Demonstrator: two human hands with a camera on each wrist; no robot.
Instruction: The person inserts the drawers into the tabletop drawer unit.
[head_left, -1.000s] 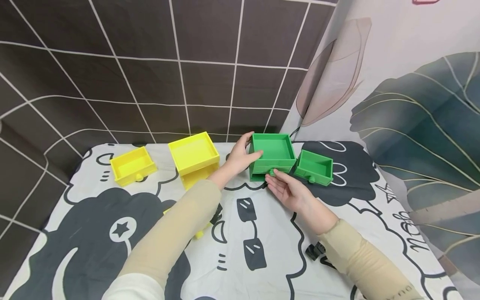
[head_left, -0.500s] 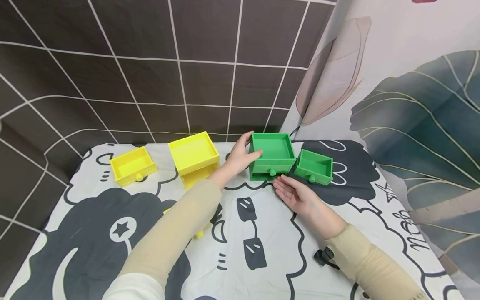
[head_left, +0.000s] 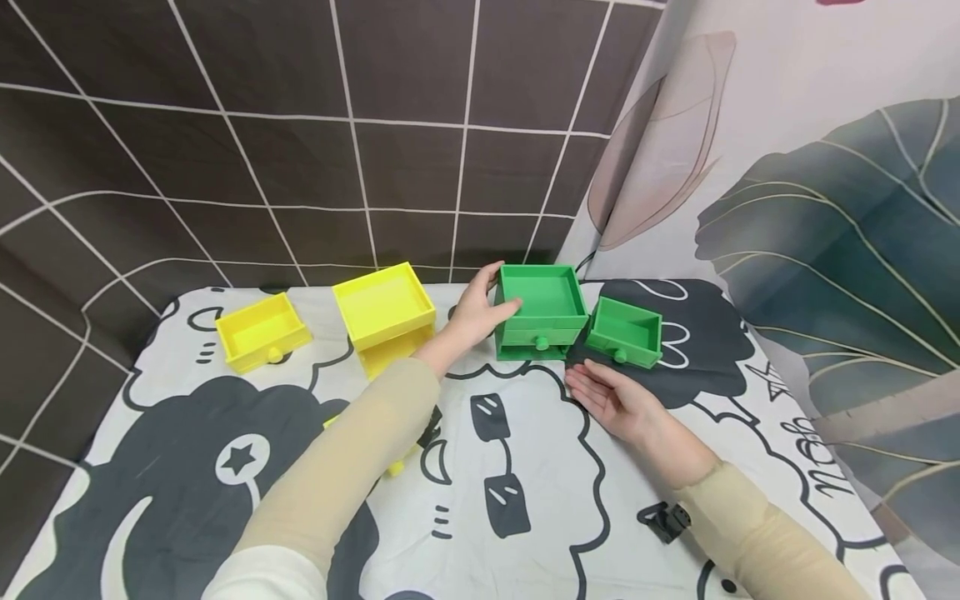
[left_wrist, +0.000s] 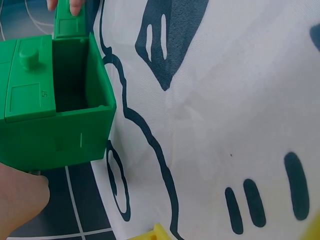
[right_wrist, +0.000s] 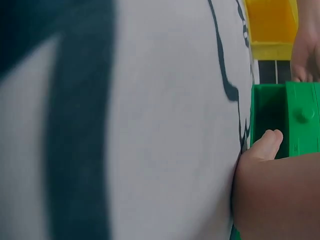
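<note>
A small green two-level drawer cabinet (head_left: 543, 293) stands at the back of the cloth. Its upper drawer, with a round knob (left_wrist: 29, 58), sits in place, and the lower slot (left_wrist: 73, 82) is bare. My left hand (head_left: 474, 315) holds the cabinet's left side, thumb over the top rim. A loose green drawer (head_left: 626, 327) lies just right of the cabinet, knob facing me. My right hand (head_left: 618, 404) is in front of that drawer, palm partly up, fingers loosely extended; whether it touches the drawer I cannot tell.
A yellow cabinet (head_left: 386, 304) with its lower slot bare stands to the left, and a yellow drawer (head_left: 262, 331) lies farther left. Another yellow piece (head_left: 395, 468) is mostly hidden under my left sleeve. A small black object (head_left: 666, 522) lies by my right sleeve.
My right hand has come away from the upper green drawer's knob and moved right, toward the loose green drawer. The left hand keeps its hold on the green cabinet.
</note>
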